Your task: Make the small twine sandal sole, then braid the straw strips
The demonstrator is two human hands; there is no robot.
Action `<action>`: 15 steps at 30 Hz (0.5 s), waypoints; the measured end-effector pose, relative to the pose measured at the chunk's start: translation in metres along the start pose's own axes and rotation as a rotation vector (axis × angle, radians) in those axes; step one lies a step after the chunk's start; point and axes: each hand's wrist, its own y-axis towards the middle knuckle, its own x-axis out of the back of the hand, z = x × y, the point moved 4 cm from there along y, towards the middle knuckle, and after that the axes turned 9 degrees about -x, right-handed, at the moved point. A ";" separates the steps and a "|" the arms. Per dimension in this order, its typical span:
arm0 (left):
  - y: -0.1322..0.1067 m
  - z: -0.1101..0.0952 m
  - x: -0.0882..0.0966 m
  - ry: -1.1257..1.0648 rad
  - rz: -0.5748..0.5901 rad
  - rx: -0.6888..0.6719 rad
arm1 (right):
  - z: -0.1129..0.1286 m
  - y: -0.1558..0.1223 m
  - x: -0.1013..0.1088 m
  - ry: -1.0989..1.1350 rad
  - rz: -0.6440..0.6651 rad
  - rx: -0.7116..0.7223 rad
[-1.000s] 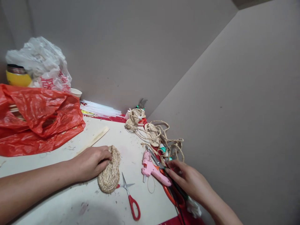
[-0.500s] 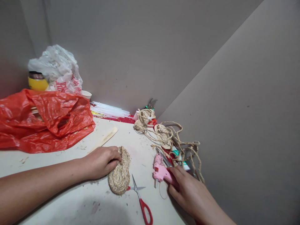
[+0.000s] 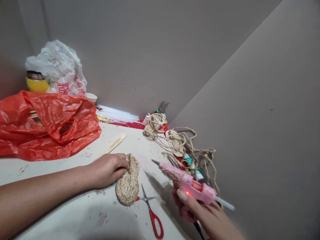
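Head view, and up in the air was the pink glue gun (image 3: 185, 181), right hand (image 3: 205, 213) wrapped closed around its handle, nozzle aimed over toward the left! A red light (image 3: 187, 193) glowed just by the thumb, and a translucent stick (image 3: 225, 202) poked out of the rear. Across the white tabletop (image 3: 75, 206), the left hand (image 3: 110, 170) had its fingers curled in tight, gripping the upper left side of the braided rope piece (image 3: 128, 186), which lay flat. Right beside that piece, the red-handled scissors (image 3: 150, 211) sat with blades spread. Behind the gun sprawled a tangle of rope (image 3: 176, 141); off to the left slumped the red plastic bag (image 3: 55, 123), with a pale flat strip (image 3: 113, 145) lying between bag and rope piece.
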 end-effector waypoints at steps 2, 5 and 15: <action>0.000 0.000 0.000 0.001 -0.001 -0.003 | 0.008 0.003 -0.014 0.011 0.141 0.005; 0.001 -0.001 0.001 -0.006 0.002 -0.001 | 0.015 0.008 -0.026 0.032 0.314 0.050; 0.004 -0.003 0.002 -0.019 0.012 0.013 | 0.019 0.014 -0.043 0.098 0.435 0.101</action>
